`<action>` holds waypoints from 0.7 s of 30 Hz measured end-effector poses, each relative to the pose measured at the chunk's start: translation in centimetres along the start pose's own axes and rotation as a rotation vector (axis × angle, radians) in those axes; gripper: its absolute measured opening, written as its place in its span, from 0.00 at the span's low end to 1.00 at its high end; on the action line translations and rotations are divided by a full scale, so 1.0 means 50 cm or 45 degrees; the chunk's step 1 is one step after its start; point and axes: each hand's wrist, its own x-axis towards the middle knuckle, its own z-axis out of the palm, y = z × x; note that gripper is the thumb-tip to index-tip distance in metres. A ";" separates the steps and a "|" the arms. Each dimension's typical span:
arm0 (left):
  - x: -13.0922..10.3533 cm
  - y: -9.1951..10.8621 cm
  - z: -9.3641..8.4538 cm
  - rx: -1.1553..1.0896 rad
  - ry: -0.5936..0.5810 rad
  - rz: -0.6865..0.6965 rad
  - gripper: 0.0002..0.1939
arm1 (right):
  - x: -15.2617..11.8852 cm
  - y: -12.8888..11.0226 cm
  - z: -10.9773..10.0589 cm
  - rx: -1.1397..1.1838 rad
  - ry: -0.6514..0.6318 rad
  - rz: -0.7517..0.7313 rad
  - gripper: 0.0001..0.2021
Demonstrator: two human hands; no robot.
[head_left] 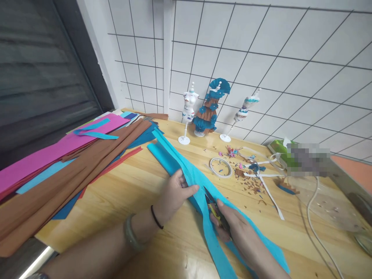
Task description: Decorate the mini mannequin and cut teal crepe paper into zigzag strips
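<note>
A long strip of turquoise crepe paper (pixel 174 159) lies folded along the wooden table (pixel 122 193), running from the middle to the near right. My left hand (pixel 173 193) presses and pinches the strip at its middle. My right hand (pixel 235 228) grips small scissors (pixel 211 203), whose blades sit in the paper just right of my left fingers. A dark band and a pale bangle circle my left wrist.
Stacked brown, pink, blue and red paper sheets (pixel 72 162) cover the left of the table. Three small mannequins (pixel 188 112) stand by the gridded wall, one dressed in brown and teal paper (pixel 210 108). A tape roll (pixel 221 166), paper scraps (pixel 250 178) and a white cable (pixel 314 221) lie on the right.
</note>
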 end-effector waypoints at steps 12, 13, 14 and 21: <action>-0.006 0.003 0.004 -0.039 -0.077 -0.016 0.15 | 0.011 -0.010 0.012 0.146 0.025 0.005 0.24; -0.005 0.003 0.004 -0.041 -0.078 -0.016 0.14 | 0.011 -0.008 0.012 0.180 0.029 0.014 0.23; -0.005 0.003 0.004 -0.045 -0.075 -0.017 0.15 | 0.012 -0.007 0.012 0.213 0.036 0.023 0.23; -0.005 0.000 0.004 -0.059 -0.058 -0.022 0.15 | 0.012 -0.001 0.011 0.294 0.036 0.029 0.24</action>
